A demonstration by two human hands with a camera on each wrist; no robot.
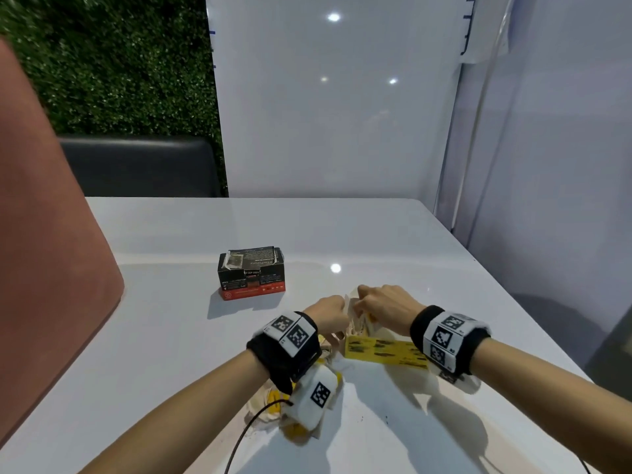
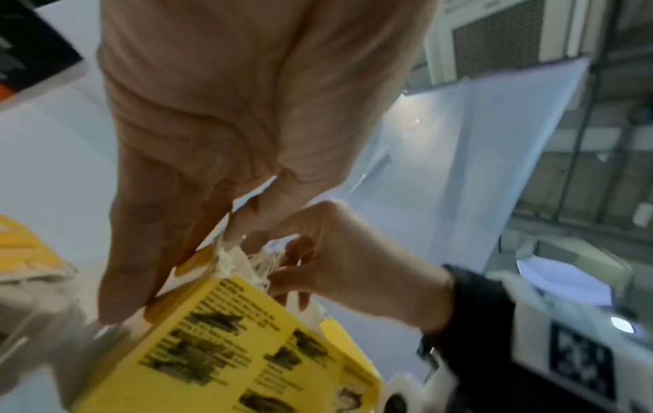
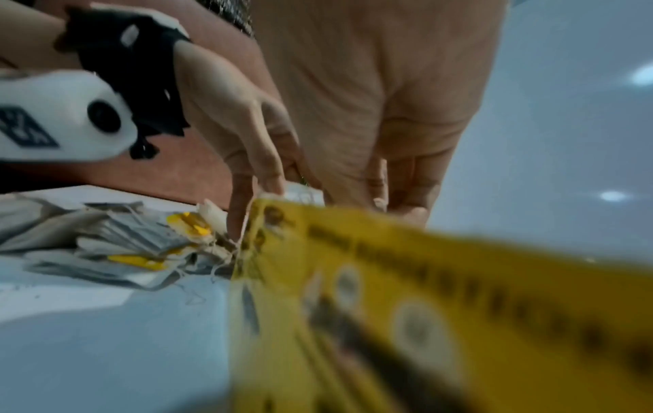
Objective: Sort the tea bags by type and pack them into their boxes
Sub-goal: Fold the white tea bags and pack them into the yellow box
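Tea bags [image 3: 116, 246] with yellow tags sit in a loose pile on the table, lower middle of the head view, mostly under the left wrist. Yellow tea box [image 1: 383, 350] lies beside them with its end flaps open; its black print is too blurry to read. Left hand [image 1: 326, 311] has straight fingers against the box's open end, and right hand [image 1: 384, 302] is pinching a bunch of white tea bag strings at the opening. Black and red tea box [image 1: 251, 277] stands further back, left of centre, lettering unreadable. Glossy white table [image 1: 444, 285], white panel wall behind, green hedge wall upper left.
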